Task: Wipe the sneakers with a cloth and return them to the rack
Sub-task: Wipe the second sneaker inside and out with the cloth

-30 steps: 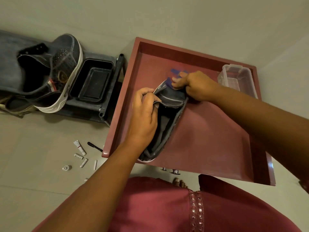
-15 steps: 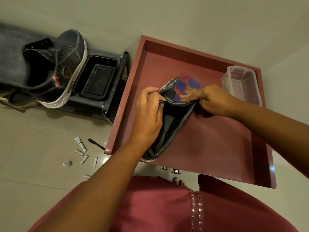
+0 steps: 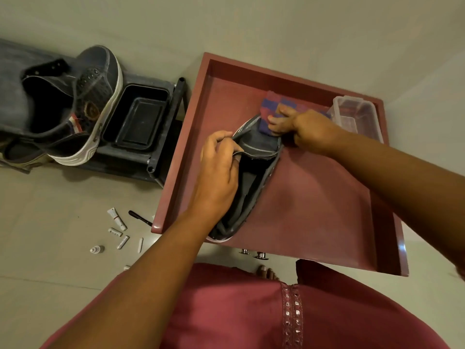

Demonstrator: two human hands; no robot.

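At far left, a dark grey fabric sneaker with a white ribbed sole (image 3: 85,107) rests tilted on the black metal shoe rack (image 3: 161,137), beside a black rectangular plastic tray (image 3: 136,117). Small white tubes and a black pen (image 3: 139,217) lie scattered on the beige floor (image 3: 50,210) below.

The left hand (image 3: 216,177) pinches the collar edge of the second dark grey sneaker with a white sole rim (image 3: 251,177), thumb and fingers curled round the fabric. This sneaker lies inside the red-brown rimmed worktop (image 3: 314,210), toe toward the far side, heel overhanging the near edge. The left hand sits on its left flank, at mid-length.

The right hand (image 3: 302,129) presses a checked blue and maroon cloth (image 3: 274,109) against the toe end, fingers curled over the cloth. A clear plastic container (image 3: 357,117) stands just beside this hand, at the far right corner.

Handling, as judged: the upper is soft and folds under the pinch, so it gives little support. The sole looks stiffer and is the better hold for lifting. The sneaker appears light. Grip at the heel or sole when carrying it to the rack. The cloth is limp and should be bunched to keep pressure even.
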